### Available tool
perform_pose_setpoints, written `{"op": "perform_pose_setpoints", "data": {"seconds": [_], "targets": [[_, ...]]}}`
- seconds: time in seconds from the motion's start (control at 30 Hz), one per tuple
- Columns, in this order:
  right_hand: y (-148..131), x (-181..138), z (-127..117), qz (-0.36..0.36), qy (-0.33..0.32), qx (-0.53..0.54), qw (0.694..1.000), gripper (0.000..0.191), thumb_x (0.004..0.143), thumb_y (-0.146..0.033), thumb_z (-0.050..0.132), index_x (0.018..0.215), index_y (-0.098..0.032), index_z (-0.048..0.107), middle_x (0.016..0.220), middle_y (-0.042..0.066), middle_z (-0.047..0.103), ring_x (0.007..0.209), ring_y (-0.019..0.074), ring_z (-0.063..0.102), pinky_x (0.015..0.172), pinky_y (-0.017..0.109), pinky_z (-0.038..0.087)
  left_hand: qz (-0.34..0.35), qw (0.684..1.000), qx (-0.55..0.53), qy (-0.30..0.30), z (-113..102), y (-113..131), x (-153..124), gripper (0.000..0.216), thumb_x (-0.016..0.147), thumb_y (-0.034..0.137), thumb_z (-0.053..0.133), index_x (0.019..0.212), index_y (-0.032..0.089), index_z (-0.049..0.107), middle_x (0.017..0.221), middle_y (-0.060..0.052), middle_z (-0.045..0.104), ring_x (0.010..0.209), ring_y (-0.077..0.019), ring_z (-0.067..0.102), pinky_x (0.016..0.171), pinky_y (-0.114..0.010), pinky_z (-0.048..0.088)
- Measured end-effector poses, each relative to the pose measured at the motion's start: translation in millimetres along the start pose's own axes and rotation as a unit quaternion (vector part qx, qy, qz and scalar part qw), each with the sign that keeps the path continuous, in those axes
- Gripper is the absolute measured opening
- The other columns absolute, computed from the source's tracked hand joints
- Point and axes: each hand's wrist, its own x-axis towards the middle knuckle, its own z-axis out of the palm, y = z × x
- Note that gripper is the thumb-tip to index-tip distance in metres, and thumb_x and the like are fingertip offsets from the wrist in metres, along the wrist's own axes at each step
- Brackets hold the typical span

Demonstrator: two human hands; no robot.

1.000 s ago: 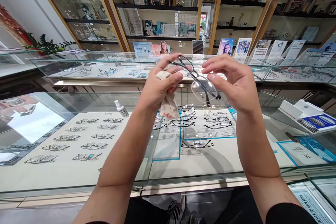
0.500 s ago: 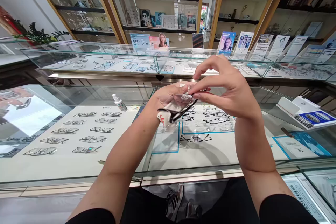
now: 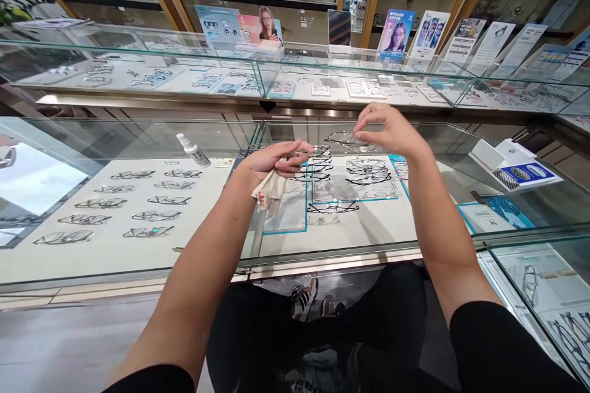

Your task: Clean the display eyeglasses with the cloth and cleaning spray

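Head view: the left hand's [image 3: 275, 161] fingers close around a pale cloth [image 3: 270, 189] that hangs over the glass worktop [image 3: 332, 238]. The right hand's [image 3: 391, 131] fingers pinch a pair of spectacles [image 3: 340, 140] near the middle of the worktop's far edge; whether it rests there cannot be told. A spray bottle [image 3: 193, 151] is left of both hands, near that edge.
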Motion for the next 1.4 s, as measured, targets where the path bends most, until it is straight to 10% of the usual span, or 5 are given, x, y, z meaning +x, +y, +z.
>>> {"op": "perform_pose_setpoints", "data": {"seconds": [0.43, 1.2, 1.4], "targets": [[110.1, -26.3, 43.9, 0.208, -0.025, -0.193, 0.958, 0.011, 0.097, -0.026, 0.074, 0.095, -0.023, 0.084, 0.123, 0.010, 0.071, 0.121, 0.0301, 0.052, 0.113, 0.049, 0.034, 0.007, 0.992, -0.065, -0.110, -39.5, -35.4, 7.8, 0.034, 0.092, 0.040, 0.085, 0.097, 0.014, 0.065, 0.063, 0.011, 0.035, 0.045, 0.0009, 0.003, 0.042, -0.012, 0.028], [133.7, -27.6, 62.3, 0.222, -0.047, -0.240, 0.944, 0.010, 0.098, -0.026, 0.076, 0.098, -0.023, 0.085, 0.127, 0.011, 0.074, 0.122, 0.0302, 0.056, 0.112, 0.048, 0.039, -0.003, 0.989, -0.049, -0.141, -51.2, -39.7, 10.0, 0.041, 0.091, 0.047, 0.087, 0.095, 0.016, 0.060, 0.062, 0.012, 0.030, 0.047, 0.0007, 0.002, 0.044, -0.012, 0.020], [129.9, -24.3, 69.2, 0.218, -0.056, -0.240, 0.944, 0.035, 0.108, -0.026, 0.052, 0.103, -0.023, 0.086, 0.147, 0.008, 0.074, 0.136, 0.0314, 0.053, 0.119, 0.051, 0.035, -0.003, 0.990, -0.051, -0.132, -54.5, -40.9, 10.7, 0.040, 0.093, 0.046, 0.086, 0.095, 0.016, 0.060, 0.064, 0.012, 0.034, 0.046, 0.0016, 0.004, 0.044, -0.011, 0.024]]}}
